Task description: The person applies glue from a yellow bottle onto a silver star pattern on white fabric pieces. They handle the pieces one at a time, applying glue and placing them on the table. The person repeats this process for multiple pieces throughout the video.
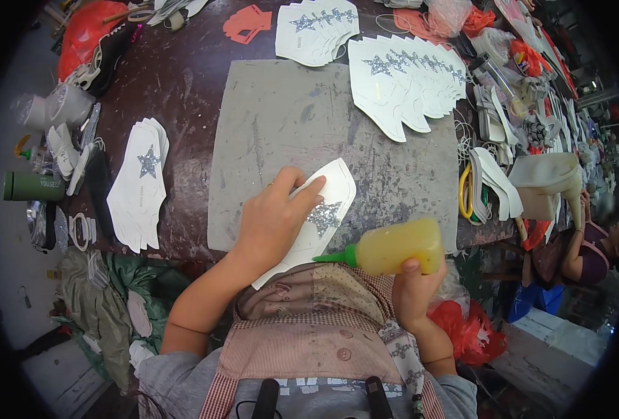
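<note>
My left hand (276, 220) holds down a white shoe upper piece (335, 183) with a silver glitter star, its fingers bent and pressed on the surface. The piece lies slanted on a grey board (274, 112), its lower end reaching past the board's near edge. In my right hand (421, 286) is a squeeze bottle (401, 246) of yellow liquid, tipped sideways with its green nozzle pointing left. The nozzle's tip is at the piece's lower right edge; whether it touches I cannot tell.
Fanned stacks of white star pieces lie at the far side (316, 35) and far right (400, 84). Another white stack (138, 185) is at left, near a green flask (33, 186). Yellow-handled scissors (466, 192) and a beige container (543, 174) stand right. Another person (588, 255) sits beyond.
</note>
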`<action>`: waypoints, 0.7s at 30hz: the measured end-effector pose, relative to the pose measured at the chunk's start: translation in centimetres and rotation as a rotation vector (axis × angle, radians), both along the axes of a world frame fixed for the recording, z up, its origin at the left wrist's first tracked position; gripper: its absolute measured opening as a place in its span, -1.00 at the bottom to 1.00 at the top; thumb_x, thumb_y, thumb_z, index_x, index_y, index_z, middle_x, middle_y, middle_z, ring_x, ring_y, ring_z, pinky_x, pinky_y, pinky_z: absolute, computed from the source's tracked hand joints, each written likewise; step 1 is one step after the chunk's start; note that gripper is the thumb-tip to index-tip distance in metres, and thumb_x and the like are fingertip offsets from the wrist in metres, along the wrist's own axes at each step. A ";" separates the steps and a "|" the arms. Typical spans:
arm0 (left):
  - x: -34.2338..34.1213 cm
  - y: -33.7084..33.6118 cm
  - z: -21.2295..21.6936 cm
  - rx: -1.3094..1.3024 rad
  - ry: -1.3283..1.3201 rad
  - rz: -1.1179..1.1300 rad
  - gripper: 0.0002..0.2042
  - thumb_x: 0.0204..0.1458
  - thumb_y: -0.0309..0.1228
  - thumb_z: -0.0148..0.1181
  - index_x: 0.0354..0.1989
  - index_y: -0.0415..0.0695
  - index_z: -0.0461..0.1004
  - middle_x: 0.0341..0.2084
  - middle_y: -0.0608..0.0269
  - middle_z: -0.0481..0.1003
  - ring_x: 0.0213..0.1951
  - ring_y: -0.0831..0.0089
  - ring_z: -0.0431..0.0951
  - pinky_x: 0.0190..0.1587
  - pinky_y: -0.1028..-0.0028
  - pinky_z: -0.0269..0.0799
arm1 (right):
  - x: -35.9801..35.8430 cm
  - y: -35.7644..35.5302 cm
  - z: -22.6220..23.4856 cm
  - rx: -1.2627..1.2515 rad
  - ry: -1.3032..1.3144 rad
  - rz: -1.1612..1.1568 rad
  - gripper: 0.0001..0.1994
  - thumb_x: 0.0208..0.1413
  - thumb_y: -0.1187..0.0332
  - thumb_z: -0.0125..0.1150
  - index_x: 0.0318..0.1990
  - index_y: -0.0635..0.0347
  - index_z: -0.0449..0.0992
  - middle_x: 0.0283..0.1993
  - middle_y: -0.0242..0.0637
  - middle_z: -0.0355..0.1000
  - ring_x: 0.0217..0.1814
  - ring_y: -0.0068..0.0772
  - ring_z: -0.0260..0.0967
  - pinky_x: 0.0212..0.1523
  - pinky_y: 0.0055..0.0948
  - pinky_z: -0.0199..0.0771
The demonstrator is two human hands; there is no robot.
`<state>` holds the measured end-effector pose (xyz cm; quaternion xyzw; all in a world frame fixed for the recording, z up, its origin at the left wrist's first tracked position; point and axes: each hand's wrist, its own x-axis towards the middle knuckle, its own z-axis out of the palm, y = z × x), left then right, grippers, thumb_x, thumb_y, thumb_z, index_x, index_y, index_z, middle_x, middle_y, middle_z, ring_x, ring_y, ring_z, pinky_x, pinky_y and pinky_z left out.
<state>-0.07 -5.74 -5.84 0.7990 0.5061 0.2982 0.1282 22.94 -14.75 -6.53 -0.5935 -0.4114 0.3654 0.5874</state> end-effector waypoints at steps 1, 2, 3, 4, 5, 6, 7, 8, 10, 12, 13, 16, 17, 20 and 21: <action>0.0 -0.1 0.0 -0.026 0.002 -0.008 -0.70 0.02 -0.41 0.34 -0.02 -0.03 0.60 -0.32 0.29 0.41 -0.50 0.41 0.46 -0.50 0.42 0.40 | 0.2 -0.2 -0.1 0.002 -0.046 0.027 -0.26 0.00 -0.16 0.41 0.05 0.38 0.39 -0.10 -0.31 0.46 -0.06 -0.52 0.39 -0.04 -0.48 0.40; -0.1 -0.1 0.0 -0.052 0.004 -0.015 -0.67 0.03 -0.43 0.32 0.01 -0.03 0.58 -0.32 0.27 0.41 -0.48 0.40 0.46 -0.47 0.43 0.41 | 0.5 0.0 -0.1 0.017 0.005 -0.020 -0.29 0.05 -0.13 0.38 0.08 0.37 0.37 -0.08 -0.29 0.45 -0.05 -0.49 0.40 -0.02 -0.45 0.41; -0.2 0.3 0.4 -0.059 0.007 -0.018 -0.65 0.04 -0.46 0.31 0.04 -0.03 0.56 -0.32 0.25 0.41 -0.47 0.39 0.47 -0.44 0.44 0.42 | 0.9 1.1 0.0 0.049 0.057 -0.061 -0.31 0.09 -0.11 0.35 0.10 0.35 0.35 -0.05 -0.27 0.45 -0.03 -0.46 0.41 0.00 -0.43 0.42; -0.4 0.4 0.5 -0.106 -0.046 -0.021 -0.60 0.06 -0.48 0.28 0.12 -0.04 0.49 -0.32 0.25 0.41 -0.44 0.42 0.47 -0.40 0.46 0.43 | 1.4 2.1 0.2 0.081 0.110 -0.101 -0.33 0.13 -0.08 0.32 0.13 0.34 0.33 -0.03 -0.25 0.45 -0.02 -0.43 0.43 0.02 -0.41 0.44; -0.8 0.0 0.6 -0.152 -0.099 -0.024 -0.55 0.08 -0.50 0.25 0.19 -0.06 0.43 -0.32 0.25 0.41 -0.42 0.46 0.48 -0.35 0.48 0.43 | 2.0 2.7 0.3 0.127 0.214 -0.127 -0.36 0.18 -0.06 0.26 0.16 0.34 0.32 0.01 -0.23 0.44 0.03 -0.37 0.43 0.08 -0.34 0.44; -1.2 0.5 0.9 -0.182 -0.157 -0.035 -0.50 0.10 -0.52 0.22 0.26 -0.07 0.36 -0.33 0.25 0.41 -0.40 0.49 0.48 -0.31 0.50 0.43 | 2.8 3.9 0.7 0.188 0.315 -0.152 -0.38 0.22 -0.05 0.19 0.18 0.33 0.32 0.06 -0.21 0.44 0.08 -0.32 0.43 0.14 -0.28 0.44; -2.0 1.2 1.6 -0.340 -0.260 -0.077 -0.47 0.12 -0.53 0.19 0.31 -0.08 0.28 -0.33 0.26 0.40 -0.38 0.52 0.47 -0.27 0.52 0.42 | 3.7 5.3 1.1 0.256 0.421 -0.169 -0.41 0.27 -0.03 0.13 0.20 0.32 0.31 0.10 -0.19 0.43 0.14 -0.27 0.43 0.20 -0.22 0.43; -3.2 2.0 2.5 -0.500 -0.362 -0.122 -0.43 0.14 -0.54 0.16 0.36 -0.09 0.20 -0.33 0.27 0.40 -0.35 0.56 0.46 -0.24 0.53 0.40 | 4.9 6.2 0.8 0.303 0.521 -0.161 -0.43 0.31 -0.01 0.06 0.27 0.24 0.26 0.19 -0.17 0.38 0.21 -0.21 0.39 0.22 -0.17 0.44; -4.2 4.3 4.7 -0.696 -0.562 -0.157 -0.35 0.18 -0.55 0.10 0.45 -0.10 0.02 -0.31 0.33 0.37 -0.28 0.65 0.40 -0.19 0.56 0.37 | 5.4 7.6 0.0 0.319 0.683 -0.199 -0.43 0.31 0.00 0.07 0.30 0.20 0.23 0.23 -0.16 0.34 0.24 -0.20 0.36 0.22 -0.17 0.44; -4.9 9.8 4.3 -0.404 -0.558 -0.054 -0.35 0.10 -0.59 0.10 0.40 -0.03 0.11 -0.28 0.23 0.42 -0.26 0.47 0.48 -0.16 0.42 0.44 | 6.4 7.9 -1.2 0.286 0.768 -0.169 -0.42 0.30 0.00 0.08 0.32 0.14 0.20 0.28 -0.16 0.30 0.27 -0.20 0.33 0.24 -0.16 0.41; -4.0 13.0 4.9 -0.416 -0.719 0.018 -0.34 0.08 -0.60 0.11 0.40 -0.05 0.10 -0.27 0.23 0.42 -0.25 0.48 0.48 -0.15 0.43 0.44 | 6.6 7.7 -1.3 0.297 0.736 -0.191 -0.42 0.30 0.01 0.08 0.32 0.15 0.20 0.28 -0.16 0.31 0.27 -0.19 0.34 0.23 -0.16 0.41; -3.1 23.7 2.3 -0.314 -0.938 0.290 -0.35 0.03 -0.63 0.12 0.36 -0.10 0.11 -0.17 0.12 0.45 -0.12 0.37 0.52 -0.04 0.39 0.44 | 6.1 7.6 -1.6 0.320 0.686 -0.229 -0.42 0.31 0.01 0.08 0.32 0.16 0.20 0.27 -0.16 0.31 0.26 -0.18 0.34 0.22 -0.17 0.42; -3.8 27.9 -1.4 -0.221 -0.821 0.398 -0.33 0.03 -0.60 0.15 0.37 -0.14 0.09 -0.16 0.10 0.45 -0.13 0.37 0.51 -0.04 0.40 0.44 | 6.1 7.7 -1.9 0.321 0.685 -0.236 -0.42 0.31 0.01 0.07 0.32 0.16 0.20 0.27 -0.16 0.31 0.26 -0.18 0.34 0.22 -0.17 0.43; -4.7 32.4 -5.7 -0.131 -0.430 0.702 -0.29 -0.03 -0.57 0.23 0.34 -0.23 0.08 -0.11 -0.03 0.47 -0.10 0.26 0.54 0.01 0.36 0.45 | 6.2 7.7 -2.2 0.325 0.707 -0.212 -0.42 0.31 0.01 0.06 0.32 0.18 0.20 0.28 -0.16 0.31 0.26 -0.19 0.35 0.22 -0.18 0.43; -5.3 33.1 -6.6 -0.153 -0.444 0.715 -0.29 -0.04 -0.57 0.24 0.33 -0.23 0.08 -0.11 -0.04 0.47 -0.09 0.24 0.54 0.02 0.34 0.45 | 6.1 7.7 -2.2 0.320 0.718 -0.194 -0.42 0.32 0.01 0.06 0.32 0.18 0.20 0.28 -0.16 0.31 0.26 -0.19 0.35 0.22 -0.18 0.43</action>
